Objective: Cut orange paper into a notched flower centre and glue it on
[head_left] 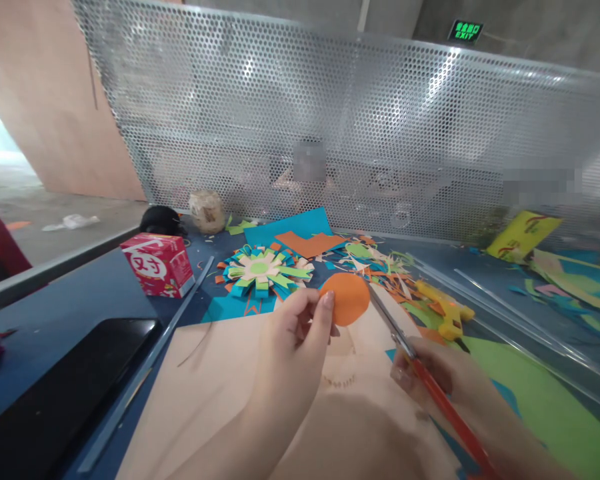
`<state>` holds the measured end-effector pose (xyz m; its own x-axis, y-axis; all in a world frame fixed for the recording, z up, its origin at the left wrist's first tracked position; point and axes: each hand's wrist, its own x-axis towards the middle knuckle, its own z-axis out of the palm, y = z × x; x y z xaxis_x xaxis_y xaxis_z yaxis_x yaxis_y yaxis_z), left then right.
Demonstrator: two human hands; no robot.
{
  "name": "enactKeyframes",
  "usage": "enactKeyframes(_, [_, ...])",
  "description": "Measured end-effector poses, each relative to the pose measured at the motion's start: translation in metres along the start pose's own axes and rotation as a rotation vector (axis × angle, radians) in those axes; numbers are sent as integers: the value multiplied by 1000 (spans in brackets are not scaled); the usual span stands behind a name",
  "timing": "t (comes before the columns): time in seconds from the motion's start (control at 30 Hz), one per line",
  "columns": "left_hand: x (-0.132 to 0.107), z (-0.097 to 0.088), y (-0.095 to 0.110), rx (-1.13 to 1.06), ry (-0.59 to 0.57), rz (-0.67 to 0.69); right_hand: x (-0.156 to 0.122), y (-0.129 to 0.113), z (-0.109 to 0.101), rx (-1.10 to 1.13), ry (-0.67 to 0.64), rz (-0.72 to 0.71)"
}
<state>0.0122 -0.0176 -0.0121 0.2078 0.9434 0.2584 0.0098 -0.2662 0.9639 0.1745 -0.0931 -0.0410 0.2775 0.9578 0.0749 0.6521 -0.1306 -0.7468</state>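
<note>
My left hand [293, 333] pinches an orange paper circle [347, 298] between thumb and fingers, holding it above a peach paper sheet [215, 387]. My right hand [445, 383] grips red-handled scissors [420, 370], whose metal blades point up-left and touch the circle's right edge. A finished paper flower [265, 271] of green, blue and cream strips lies just beyond on the blue table.
A red carton [159, 264] stands at the left, a black tablet [65, 393] near the front left. A yellow glue gun [445, 311], paper scraps [375, 263], blue and green sheets and clear rods lie to the right. A perforated metal screen [330, 133] closes off the back.
</note>
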Motion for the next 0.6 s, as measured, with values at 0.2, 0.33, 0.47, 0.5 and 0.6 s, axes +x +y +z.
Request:
enactKeyframes(0.2, [0,1,0,-2,13,18,-1,0,1,38,29,14])
enactKeyframes(0.33, [1,1,-1,-29,38,1,-1,0,1,38,25,11])
enactKeyframes(0.47, [2,1,-2,-58,53,-7,-1,2,1,19,26,19])
enactKeyframes(0.5, [2,0,-2,-69,52,-8,-1,2,0,17,23,16])
enactKeyframes(0.6, [2,0,-4,-91,43,-7,-1,1,0,8,1,10])
